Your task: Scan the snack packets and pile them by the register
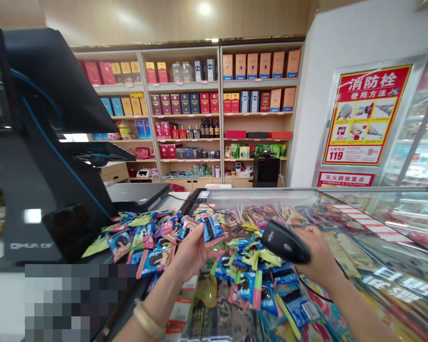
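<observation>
My left hand (192, 259), with a gold bracelet at the wrist, pinches a small blue-and-pink snack packet (210, 229) between thumb and fingers. A black handheld barcode scanner (285, 242) is in my right hand (317, 256), its head pointing left toward that packet. Left of my left hand spreads a heap of similar packets (151, 240), blue, pink and green. Below the scanner, a second pile of packets (248, 285) lies on the glass top of a display case (228, 194). Part of the scanner's handle is hidden by my fingers.
A black checkout terminal (57, 142) stands at the left, with a flat black device (139, 194) beside it. The scanner's cable (317, 295) trails below my right hand. Shelves of boxed goods (185, 103) line the back wall, and a red fire-hydrant poster (367, 116) hangs at right.
</observation>
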